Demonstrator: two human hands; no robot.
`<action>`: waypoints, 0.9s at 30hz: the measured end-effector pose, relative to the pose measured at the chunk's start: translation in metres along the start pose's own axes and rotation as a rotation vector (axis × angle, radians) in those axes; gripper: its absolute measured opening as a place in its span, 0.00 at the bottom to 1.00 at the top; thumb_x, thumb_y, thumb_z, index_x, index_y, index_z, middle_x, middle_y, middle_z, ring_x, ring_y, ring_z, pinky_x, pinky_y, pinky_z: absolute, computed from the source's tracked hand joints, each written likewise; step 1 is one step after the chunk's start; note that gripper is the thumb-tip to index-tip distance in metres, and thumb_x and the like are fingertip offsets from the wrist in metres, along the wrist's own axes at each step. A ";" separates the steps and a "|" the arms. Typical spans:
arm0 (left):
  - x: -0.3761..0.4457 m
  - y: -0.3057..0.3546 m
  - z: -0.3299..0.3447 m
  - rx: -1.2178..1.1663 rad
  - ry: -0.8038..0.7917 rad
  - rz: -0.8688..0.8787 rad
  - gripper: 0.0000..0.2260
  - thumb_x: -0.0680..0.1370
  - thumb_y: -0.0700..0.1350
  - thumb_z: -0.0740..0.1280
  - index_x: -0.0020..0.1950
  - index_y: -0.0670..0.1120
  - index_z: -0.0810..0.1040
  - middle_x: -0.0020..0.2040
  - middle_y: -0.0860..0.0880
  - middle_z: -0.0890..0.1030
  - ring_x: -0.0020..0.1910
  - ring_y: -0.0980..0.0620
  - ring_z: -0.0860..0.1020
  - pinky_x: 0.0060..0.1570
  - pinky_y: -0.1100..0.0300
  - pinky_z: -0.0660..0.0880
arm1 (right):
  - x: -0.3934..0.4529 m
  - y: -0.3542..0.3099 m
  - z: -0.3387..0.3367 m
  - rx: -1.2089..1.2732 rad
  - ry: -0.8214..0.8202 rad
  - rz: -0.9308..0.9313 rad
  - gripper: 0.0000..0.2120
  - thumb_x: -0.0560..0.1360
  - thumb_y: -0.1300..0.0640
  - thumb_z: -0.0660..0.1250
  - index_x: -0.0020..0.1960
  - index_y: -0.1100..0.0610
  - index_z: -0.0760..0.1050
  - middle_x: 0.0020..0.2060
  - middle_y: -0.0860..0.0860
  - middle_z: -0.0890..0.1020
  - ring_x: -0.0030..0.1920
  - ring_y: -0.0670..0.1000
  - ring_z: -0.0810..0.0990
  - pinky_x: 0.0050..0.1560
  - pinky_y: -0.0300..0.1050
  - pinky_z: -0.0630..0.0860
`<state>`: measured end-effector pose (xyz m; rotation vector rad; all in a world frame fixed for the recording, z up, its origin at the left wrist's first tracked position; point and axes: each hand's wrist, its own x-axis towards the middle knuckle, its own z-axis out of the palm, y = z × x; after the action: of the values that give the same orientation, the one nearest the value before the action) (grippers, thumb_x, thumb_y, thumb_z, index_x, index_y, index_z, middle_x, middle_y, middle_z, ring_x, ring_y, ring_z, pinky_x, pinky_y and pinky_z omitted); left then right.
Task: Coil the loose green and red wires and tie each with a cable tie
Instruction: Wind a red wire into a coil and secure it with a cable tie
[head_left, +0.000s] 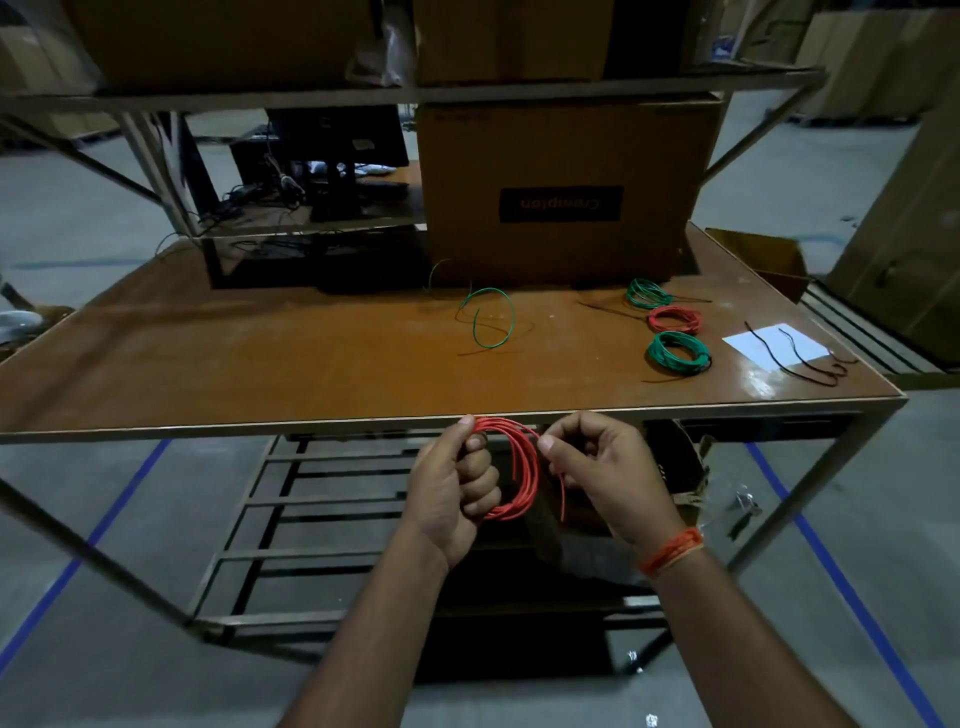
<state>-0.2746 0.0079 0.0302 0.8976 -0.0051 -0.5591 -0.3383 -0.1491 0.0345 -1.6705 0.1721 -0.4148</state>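
Observation:
My left hand (457, 488) grips a coil of red wire (522, 467) in front of the table's near edge, fingers curled round its loops. My right hand (597, 467) pinches the same red wire at the coil's right side, and a short free end hangs down below the fingers. On the brown table (260, 364) lies a loose green wire (488, 317) near the middle. At the right lie tied coils: a green coil (647, 293), a red coil (674, 319) and a second green coil (678, 353). Black cable ties (800, 358) lie across a white sheet (774, 345).
A large cardboard box (561, 192) stands at the back of the table. A monitor and tangled cables (332, 166) sit at the back left. Metal shelving (415, 93) with boxes runs overhead. Blue floor lines (104, 525) flank the table frame.

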 end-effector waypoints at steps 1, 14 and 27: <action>0.001 -0.001 -0.002 0.045 0.009 0.002 0.16 0.84 0.48 0.59 0.37 0.47 0.68 0.24 0.55 0.58 0.19 0.59 0.54 0.21 0.64 0.48 | -0.002 0.000 -0.001 0.010 0.013 0.011 0.02 0.75 0.64 0.72 0.44 0.59 0.81 0.33 0.49 0.82 0.35 0.44 0.79 0.35 0.34 0.74; 0.036 -0.027 0.017 0.051 -0.063 -0.169 0.16 0.83 0.47 0.61 0.35 0.48 0.69 0.24 0.54 0.56 0.18 0.59 0.53 0.20 0.67 0.49 | 0.014 0.026 -0.034 -0.525 0.153 -0.128 0.09 0.77 0.63 0.67 0.53 0.52 0.82 0.47 0.43 0.81 0.50 0.41 0.80 0.51 0.38 0.77; 0.152 -0.041 0.089 -0.001 -0.065 -0.208 0.17 0.84 0.48 0.59 0.35 0.47 0.67 0.23 0.55 0.57 0.17 0.60 0.54 0.18 0.67 0.49 | 0.126 0.060 -0.103 0.194 -0.067 0.323 0.05 0.78 0.67 0.66 0.47 0.60 0.80 0.36 0.56 0.79 0.33 0.50 0.74 0.31 0.39 0.71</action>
<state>-0.1833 -0.1483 0.0219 0.8843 0.0301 -0.7816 -0.2521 -0.2967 0.0064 -1.4327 0.3356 -0.1268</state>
